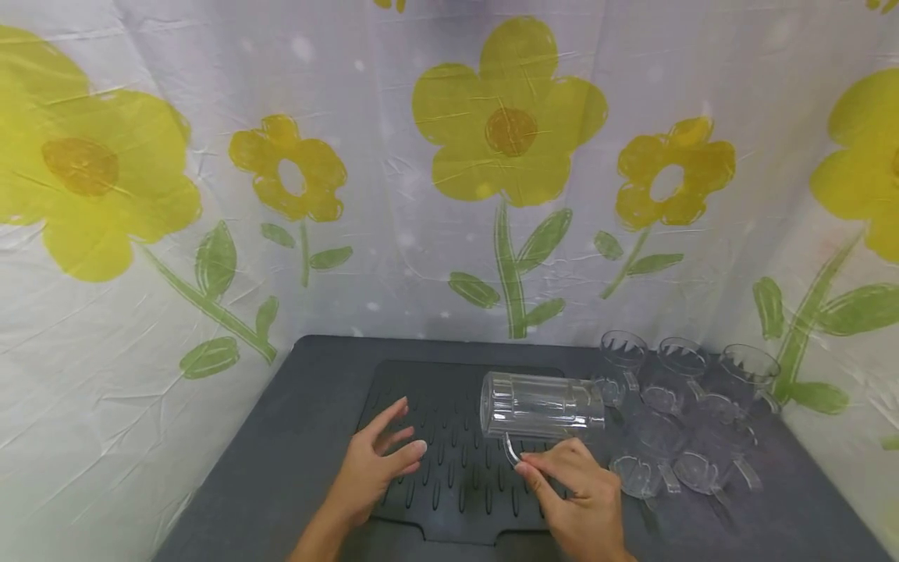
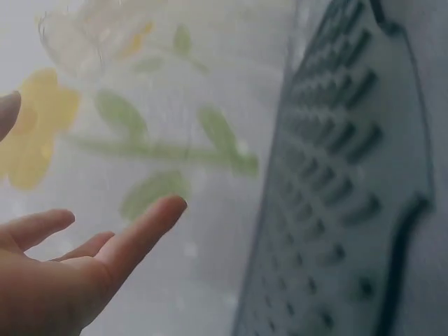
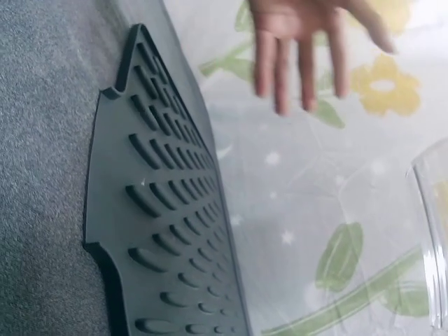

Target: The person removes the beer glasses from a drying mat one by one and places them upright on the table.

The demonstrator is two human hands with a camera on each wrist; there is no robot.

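My right hand (image 1: pixel 586 496) pinches the handle of a clear glass mug (image 1: pixel 544 406), which lies sideways in the air above a dark ridged drying mat (image 1: pixel 449 468). The mug's base or mouth points left; which one I cannot tell. To its left, my left hand (image 1: pixel 372 464) holds nothing, fingers spread and relaxed over the mat, apart from the mug. In the left wrist view the left hand (image 2: pixel 77 269) shows its extended fingers, with a blurred part of the mug (image 2: pixel 77 42) beyond. The right wrist view catches only the mug's edge (image 3: pixel 432 231) and the left hand (image 3: pixel 301 42).
Several clear mugs (image 1: pixel 681 359) stand in rows on the grey table (image 1: pixel 281 476), right of the mat. Behind the table and along its sides hangs a pale curtain (image 1: pixel 393 234) with yellow flowers.
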